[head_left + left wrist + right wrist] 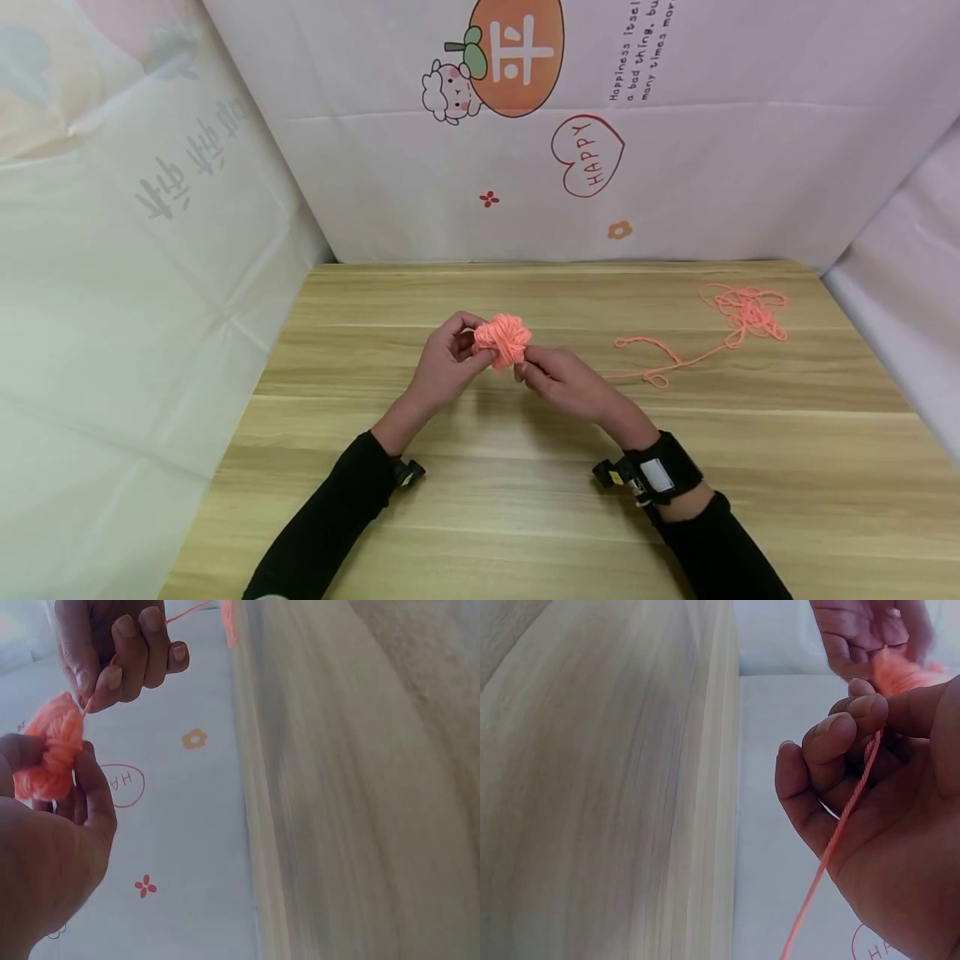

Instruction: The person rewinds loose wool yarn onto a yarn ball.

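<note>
Back edge of worktop (495, 517) ran at 12 o'clock of the yarn ball (502, 337), worktop stretching toward 6 | left hand (441, 362), fingers curled, gripped the ball above it; right hand (570, 386), curled, pinched its strand (845, 817) | loose yarn (750, 315) lay at 3 o'clock, printed cloth (375, 183) hung behind.
</note>
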Tool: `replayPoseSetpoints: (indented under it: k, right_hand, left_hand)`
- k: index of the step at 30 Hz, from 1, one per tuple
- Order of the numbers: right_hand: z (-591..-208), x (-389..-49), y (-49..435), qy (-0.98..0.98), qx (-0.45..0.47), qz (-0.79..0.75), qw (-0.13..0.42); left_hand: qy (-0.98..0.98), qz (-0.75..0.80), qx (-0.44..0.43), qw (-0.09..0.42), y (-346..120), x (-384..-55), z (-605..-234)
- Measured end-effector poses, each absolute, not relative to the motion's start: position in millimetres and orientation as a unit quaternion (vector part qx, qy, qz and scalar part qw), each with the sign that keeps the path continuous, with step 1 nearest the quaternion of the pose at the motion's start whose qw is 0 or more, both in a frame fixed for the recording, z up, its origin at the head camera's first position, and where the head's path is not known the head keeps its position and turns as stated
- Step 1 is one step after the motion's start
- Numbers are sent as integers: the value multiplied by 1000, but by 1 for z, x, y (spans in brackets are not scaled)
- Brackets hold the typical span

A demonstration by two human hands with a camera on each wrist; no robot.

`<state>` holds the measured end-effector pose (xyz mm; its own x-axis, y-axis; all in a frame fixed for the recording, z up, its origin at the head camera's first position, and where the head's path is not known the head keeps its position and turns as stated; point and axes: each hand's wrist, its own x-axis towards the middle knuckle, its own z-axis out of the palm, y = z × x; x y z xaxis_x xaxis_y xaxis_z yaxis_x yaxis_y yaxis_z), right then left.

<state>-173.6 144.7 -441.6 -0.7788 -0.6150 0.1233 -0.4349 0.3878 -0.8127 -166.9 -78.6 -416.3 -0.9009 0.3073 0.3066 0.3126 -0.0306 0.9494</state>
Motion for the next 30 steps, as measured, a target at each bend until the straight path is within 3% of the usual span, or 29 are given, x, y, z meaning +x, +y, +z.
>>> replayPoseSetpoints:
  k: [13, 19, 30]
  right_hand:
    - [-440, -171, 142, 842, -312, -430, 96]
    - [-440, -172, 144, 841, -326, -425, 80]
    - [-440, -173, 147, 840, -321, -434, 62]
  left_hand:
    - [-744, -642, -183, 35, -80, -182, -451]
    - [-779, -594, -197, 49, -77, -169, -428]
    - [-810, -545, -217, 9, -76, -163, -422]
